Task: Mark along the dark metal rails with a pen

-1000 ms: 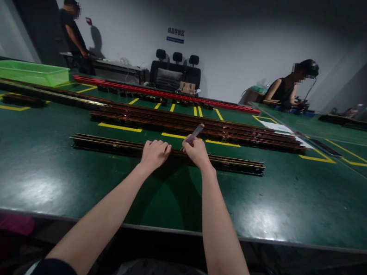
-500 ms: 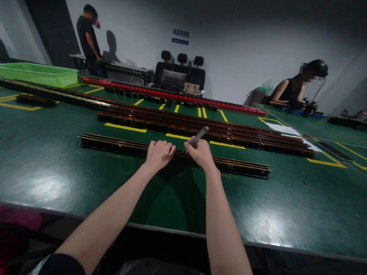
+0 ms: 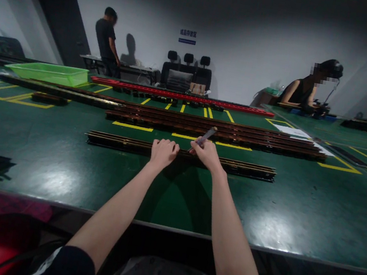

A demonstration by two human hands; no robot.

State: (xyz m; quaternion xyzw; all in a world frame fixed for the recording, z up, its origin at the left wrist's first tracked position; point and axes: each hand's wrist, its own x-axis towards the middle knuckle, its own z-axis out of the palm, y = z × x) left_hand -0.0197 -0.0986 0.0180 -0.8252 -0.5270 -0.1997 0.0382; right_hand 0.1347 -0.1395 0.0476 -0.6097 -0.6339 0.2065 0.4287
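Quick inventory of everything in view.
Near strips: one bundle, dark, front centre
Far strips: uncounted, brown, behind those
Pen-like tool: one, grey, above near strips
Tray: one, green, far left
Rail: one, red, far side
Small parts: several, black, along rail
Papers: at least two, white, right
Table: one, green, under strips
Seat: one, black, background
Door: one, dark, background left
People: two, dark clothes, background
Left hand: one, bare, on near strips
Right hand: one, bare, holding tool
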